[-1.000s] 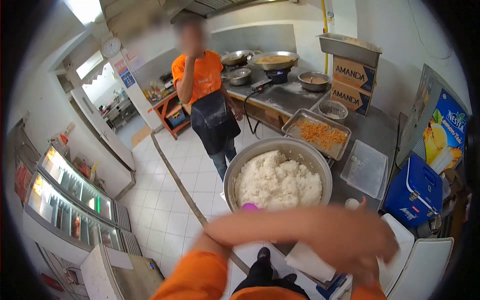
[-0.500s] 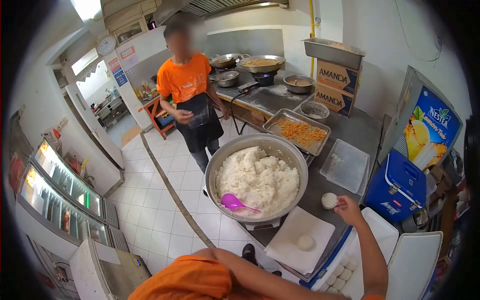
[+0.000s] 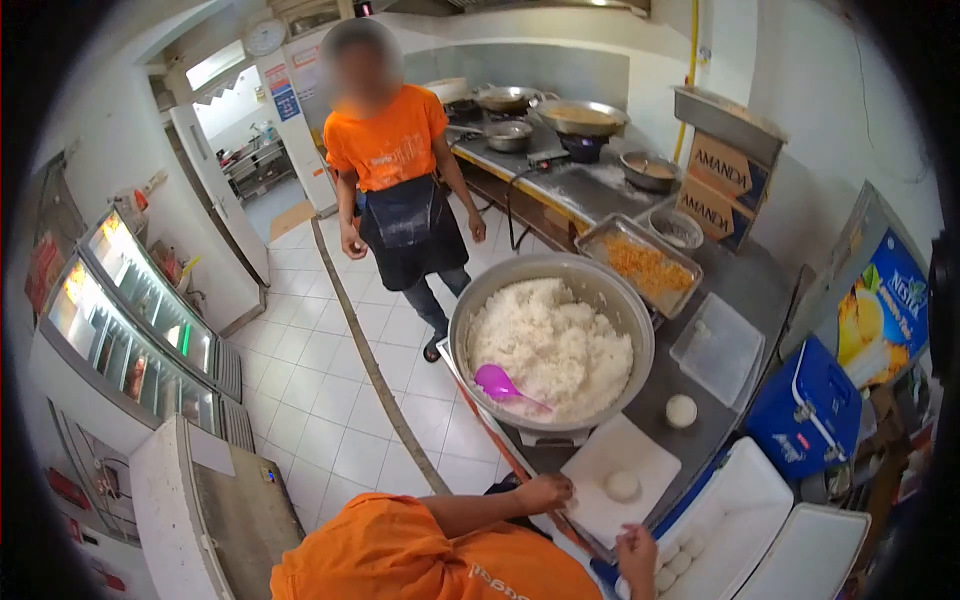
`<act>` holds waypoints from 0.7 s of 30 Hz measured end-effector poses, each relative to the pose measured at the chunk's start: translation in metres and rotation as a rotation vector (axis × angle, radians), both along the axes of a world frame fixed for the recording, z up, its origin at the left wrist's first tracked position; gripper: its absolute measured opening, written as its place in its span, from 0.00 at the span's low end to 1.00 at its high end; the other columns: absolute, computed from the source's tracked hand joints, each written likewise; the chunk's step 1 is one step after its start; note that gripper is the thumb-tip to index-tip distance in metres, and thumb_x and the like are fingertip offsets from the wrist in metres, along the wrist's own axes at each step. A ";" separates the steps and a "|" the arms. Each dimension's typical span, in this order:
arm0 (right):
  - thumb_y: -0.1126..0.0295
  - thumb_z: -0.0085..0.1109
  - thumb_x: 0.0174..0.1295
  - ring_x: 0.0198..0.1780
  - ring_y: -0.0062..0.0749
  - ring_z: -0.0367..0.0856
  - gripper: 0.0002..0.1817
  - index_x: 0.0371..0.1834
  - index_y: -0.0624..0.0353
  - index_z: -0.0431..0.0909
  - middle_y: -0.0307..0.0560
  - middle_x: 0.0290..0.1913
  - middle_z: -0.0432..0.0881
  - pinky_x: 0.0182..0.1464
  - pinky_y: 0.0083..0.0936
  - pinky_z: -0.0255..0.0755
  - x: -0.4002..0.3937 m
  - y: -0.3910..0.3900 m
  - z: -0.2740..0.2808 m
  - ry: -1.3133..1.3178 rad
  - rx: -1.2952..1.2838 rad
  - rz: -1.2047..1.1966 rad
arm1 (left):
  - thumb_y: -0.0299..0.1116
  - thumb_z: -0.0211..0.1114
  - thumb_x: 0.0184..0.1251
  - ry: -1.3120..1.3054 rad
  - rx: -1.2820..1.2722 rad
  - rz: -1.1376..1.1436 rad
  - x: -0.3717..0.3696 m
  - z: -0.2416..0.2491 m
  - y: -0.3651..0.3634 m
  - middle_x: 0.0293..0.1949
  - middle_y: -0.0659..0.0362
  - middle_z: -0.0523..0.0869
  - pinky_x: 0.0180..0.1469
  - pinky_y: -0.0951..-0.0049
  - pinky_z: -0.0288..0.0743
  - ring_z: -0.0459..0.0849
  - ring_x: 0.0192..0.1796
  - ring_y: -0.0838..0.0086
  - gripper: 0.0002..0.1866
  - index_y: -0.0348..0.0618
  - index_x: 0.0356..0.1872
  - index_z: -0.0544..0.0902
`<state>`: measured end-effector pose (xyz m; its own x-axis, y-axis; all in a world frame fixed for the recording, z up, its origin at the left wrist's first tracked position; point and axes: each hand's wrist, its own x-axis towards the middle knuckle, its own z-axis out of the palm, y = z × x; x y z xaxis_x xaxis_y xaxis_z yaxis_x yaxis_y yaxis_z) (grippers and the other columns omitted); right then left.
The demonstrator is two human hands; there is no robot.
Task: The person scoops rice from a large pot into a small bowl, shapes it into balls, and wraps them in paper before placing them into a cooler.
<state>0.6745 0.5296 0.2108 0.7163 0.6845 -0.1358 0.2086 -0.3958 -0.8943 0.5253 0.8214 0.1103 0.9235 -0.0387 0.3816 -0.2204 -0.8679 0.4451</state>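
Note:
A white sheet of paper (image 3: 595,460) lies at the table's near edge with a round mound of rice (image 3: 622,486) on it. My left hand (image 3: 545,493) is at the paper's left edge, its fingers closed on that edge. My right hand (image 3: 637,560) is by the paper's near right side, fingers loosely bent and apart, with nothing visible in them. Beyond the paper stands a small cup of rice (image 3: 681,411). A large metal pot (image 3: 462,345) of cooked rice (image 3: 555,345) holds a purple rice paddle (image 3: 497,382).
A white cooler box (image 3: 735,500) with several rice portions (image 3: 680,565) stands right of my right hand. Behind are a plastic lid (image 3: 718,345), a tray of orange food (image 3: 645,268) and a blue cooler (image 3: 808,400). Another person (image 3: 395,170) stands across the pot.
My right hand has let go of the rice cup, now standing on the table, and come back toward the paper. My left hand has come into view at the paper's left edge.

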 end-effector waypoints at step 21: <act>0.66 0.58 0.74 0.46 0.61 0.87 0.12 0.53 0.59 0.85 0.63 0.42 0.88 0.48 0.52 0.79 0.017 0.025 -0.049 -0.405 -0.222 0.113 | 0.30 0.62 0.68 0.516 -0.217 0.048 0.046 0.025 0.022 0.43 0.44 0.90 0.50 0.50 0.83 0.90 0.49 0.47 0.09 0.43 0.47 0.85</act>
